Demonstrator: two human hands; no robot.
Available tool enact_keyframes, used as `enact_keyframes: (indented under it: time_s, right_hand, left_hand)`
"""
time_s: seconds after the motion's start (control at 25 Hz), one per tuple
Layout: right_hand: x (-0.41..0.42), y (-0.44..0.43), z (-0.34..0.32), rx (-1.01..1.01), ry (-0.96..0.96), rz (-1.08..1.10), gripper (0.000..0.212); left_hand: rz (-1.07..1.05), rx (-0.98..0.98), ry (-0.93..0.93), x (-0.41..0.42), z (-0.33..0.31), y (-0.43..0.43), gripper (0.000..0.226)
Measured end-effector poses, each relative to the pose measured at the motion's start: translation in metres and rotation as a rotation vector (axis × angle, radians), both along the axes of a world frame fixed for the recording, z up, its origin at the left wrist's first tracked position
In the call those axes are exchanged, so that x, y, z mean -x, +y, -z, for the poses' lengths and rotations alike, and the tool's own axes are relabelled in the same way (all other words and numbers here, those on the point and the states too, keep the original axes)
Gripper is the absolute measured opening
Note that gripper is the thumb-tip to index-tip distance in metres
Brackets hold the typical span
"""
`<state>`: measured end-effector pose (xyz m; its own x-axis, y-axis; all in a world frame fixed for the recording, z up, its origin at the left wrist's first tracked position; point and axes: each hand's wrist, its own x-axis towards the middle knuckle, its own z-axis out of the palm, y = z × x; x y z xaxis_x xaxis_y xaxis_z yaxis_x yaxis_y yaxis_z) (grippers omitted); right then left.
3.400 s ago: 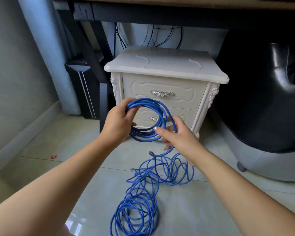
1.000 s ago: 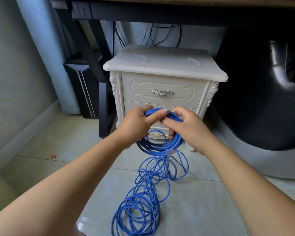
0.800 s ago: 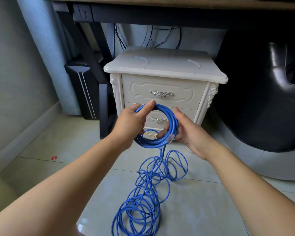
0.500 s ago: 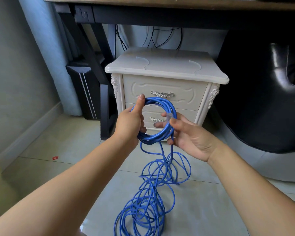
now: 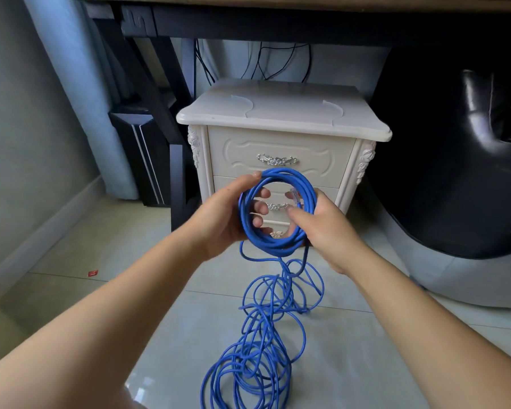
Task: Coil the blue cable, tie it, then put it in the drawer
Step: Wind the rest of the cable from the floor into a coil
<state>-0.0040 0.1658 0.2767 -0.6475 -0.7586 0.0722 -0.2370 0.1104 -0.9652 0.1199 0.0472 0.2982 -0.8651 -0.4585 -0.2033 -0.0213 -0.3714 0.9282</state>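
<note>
Coil of blue cable (image 5: 278, 211) gripped by left hand (image 5: 222, 214), right hand (image 5: 322, 222) fingers closed on its rim. One more loop added since half a second ago. Much slack left on floor (image 5: 366, 349); coiling unfinished.

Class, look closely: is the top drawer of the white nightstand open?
No, the top drawer sits flush with the front of the white nightstand, behind the blue cable held in both hands.
</note>
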Motion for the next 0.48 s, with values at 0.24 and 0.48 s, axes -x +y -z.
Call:
enact_keyframes:
  time_s: [0.24, 0.48]
  right_hand:
    - [-0.003, 0.012, -0.016, -0.309, 0.408, -0.280, 0.051]
    - [-0.008, 0.014, -0.032, -0.442, 0.591, -0.340, 0.073]
  left_hand:
    - [0.292, 0.479, -0.253, -0.001, -0.009, -0.007, 0.033]
    - [0.292, 0.726, -0.241, -0.002, -0.018, 0.000, 0.024]
